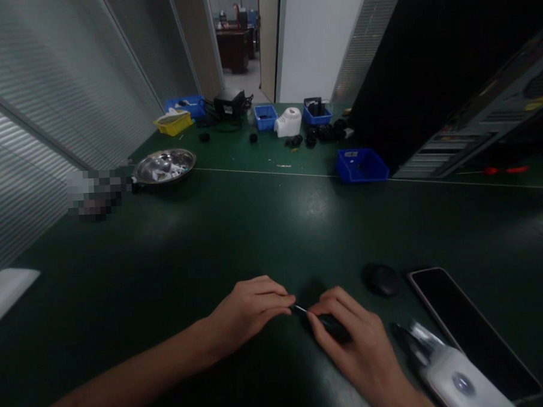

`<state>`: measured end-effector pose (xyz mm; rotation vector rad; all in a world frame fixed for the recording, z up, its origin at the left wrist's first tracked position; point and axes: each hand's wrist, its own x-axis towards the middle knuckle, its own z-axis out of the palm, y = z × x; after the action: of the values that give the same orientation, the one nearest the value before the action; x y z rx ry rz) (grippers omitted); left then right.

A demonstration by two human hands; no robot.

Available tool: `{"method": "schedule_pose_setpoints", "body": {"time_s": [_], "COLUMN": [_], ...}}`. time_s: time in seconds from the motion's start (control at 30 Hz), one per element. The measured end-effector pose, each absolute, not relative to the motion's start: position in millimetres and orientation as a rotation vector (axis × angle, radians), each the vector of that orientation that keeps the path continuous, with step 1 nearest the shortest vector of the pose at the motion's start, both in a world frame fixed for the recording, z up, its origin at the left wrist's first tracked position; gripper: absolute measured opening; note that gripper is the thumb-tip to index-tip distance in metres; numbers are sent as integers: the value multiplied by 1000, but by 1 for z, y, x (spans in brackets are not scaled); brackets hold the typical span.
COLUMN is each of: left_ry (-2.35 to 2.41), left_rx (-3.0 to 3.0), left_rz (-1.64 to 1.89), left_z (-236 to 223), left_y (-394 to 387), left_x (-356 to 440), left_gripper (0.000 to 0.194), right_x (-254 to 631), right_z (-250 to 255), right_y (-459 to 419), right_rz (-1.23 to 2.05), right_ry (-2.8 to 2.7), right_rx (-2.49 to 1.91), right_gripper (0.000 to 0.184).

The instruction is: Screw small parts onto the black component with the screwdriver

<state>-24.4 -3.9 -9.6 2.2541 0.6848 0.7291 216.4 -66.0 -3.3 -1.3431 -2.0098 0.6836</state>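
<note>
My right hand [356,335] is closed round a dark object [334,328], mostly hidden in the palm. From its fingertips a thin metal shaft [302,309] points left, like a screwdriver's. The fingertips of my left hand [258,303] are pressed together at the far end of that shaft. What they pinch there is too small and dark to make out. Both hands are low over the dark green table [236,229]. Right of my right hand are a round black object [383,280], a smartphone [473,332] and a white device with a round button [463,378].
A metal bowl [171,176] with white scraps stands at the left. Further back are a yellow bin [174,125], blue bins [362,174], a white vented housing [288,123] and several black parts [325,133]. A large dark cabinet [410,71] rises at the right.
</note>
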Motion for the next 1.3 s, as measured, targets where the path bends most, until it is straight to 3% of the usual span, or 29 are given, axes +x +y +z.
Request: {"method": "schedule_pose_setpoints", "body": {"time_s": [0.67,1.1,1.3], "left_ry": [606,717,727], "left_rx": [2376,2514,2347], "left_rz": [641,322,453], "left_z": [-7,13,6], "left_y": [-10,-10,-7], "left_x": [-19,-11,-16], "left_gripper": [26,45,27], "right_x": [212,217,220], "right_z": [-9,-6,1], "right_y": [-71,-70,-71], "right_rz": [644,343,245], "right_ry": [-2156,-2179,-2172], "right_rx": [-1351,-1525,-1572], "right_gripper": [15,21,26]}}
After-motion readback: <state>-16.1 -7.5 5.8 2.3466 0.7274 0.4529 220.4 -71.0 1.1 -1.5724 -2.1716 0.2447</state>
